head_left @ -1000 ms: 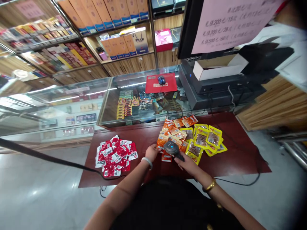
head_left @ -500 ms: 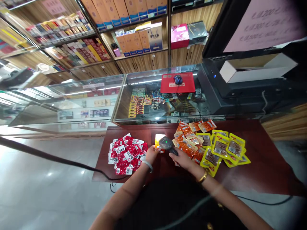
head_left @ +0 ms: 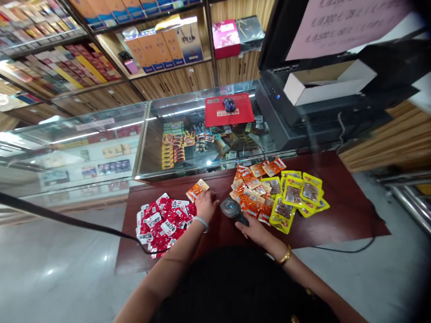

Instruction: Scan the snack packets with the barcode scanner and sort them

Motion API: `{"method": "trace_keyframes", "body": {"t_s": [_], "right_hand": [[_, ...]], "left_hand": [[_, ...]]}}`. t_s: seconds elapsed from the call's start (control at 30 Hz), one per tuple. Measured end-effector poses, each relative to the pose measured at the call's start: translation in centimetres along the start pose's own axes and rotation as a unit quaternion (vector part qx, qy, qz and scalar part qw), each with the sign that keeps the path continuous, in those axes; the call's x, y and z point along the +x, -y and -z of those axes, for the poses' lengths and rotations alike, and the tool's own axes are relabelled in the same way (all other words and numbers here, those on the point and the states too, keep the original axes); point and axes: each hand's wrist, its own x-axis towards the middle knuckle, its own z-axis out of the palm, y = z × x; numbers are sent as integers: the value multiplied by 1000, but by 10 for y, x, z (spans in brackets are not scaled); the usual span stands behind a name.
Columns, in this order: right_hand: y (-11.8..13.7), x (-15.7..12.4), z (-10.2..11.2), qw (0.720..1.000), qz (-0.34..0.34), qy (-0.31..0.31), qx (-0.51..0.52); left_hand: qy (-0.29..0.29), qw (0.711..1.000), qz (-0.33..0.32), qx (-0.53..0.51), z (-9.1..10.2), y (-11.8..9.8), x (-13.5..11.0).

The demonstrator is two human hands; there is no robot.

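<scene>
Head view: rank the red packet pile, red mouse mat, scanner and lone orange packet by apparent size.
1. red packet pile
2. red mouse mat, though it lies farther from the camera, so this place is unsure
3. scanner and lone orange packet look about alike, so they are not ranked against each other

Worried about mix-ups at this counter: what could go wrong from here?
The lone orange packet by the left hand lies close beside the red pile and could get mixed in. The orange pile and yellow pile overlap, so a packet might be missed or scanned twice. A black cable trails past the table edge; a snag could tug the scanner in the right hand.
</scene>
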Motion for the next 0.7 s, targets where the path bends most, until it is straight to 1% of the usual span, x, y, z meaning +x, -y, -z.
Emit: {"method": "trace_keyframes", "body": {"t_s": [0.07, 0.13, 0.17, 0.23, 0.3, 0.4, 0.47, 0.53, 0.6, 0.7], "right_hand": [[-6, -8, 6, 1000, -13, -24, 11], [-11, -15, 12, 998, -28, -47, 19], [-14, -19, 15, 997, -34, -59, 23], [-19, -26, 22, 996, -36, -84, 25], [-24, -32, 27, 993, -33, -110, 29], [-28, -39, 34, 989, -42, -135, 48], [-27, -40, 36, 988, -45, -140, 53], [-26, -40, 38, 989, -41, -137, 47], [-23, -37, 37, 990, -37, -128, 37], [-19, -29, 30, 994, -39, -102, 32]], "left_hand": [[76, 993, -90, -30, -14, -24, 3], [119, 979, -155, -51, -27, -47, 7], [132, 975, -172, -52, -33, -57, 9], [143, 974, -172, -32, -40, -76, 12], [136, 980, -147, 4, -45, -92, 14], [124, 983, -128, 31, -50, -106, 12], [124, 985, -117, 11, -53, -107, 8], [130, 987, -86, -38, -54, -101, 5], [136, 985, -37, -104, -54, -89, 2], [128, 970, 47, -204, -49, -62, 0]]}}
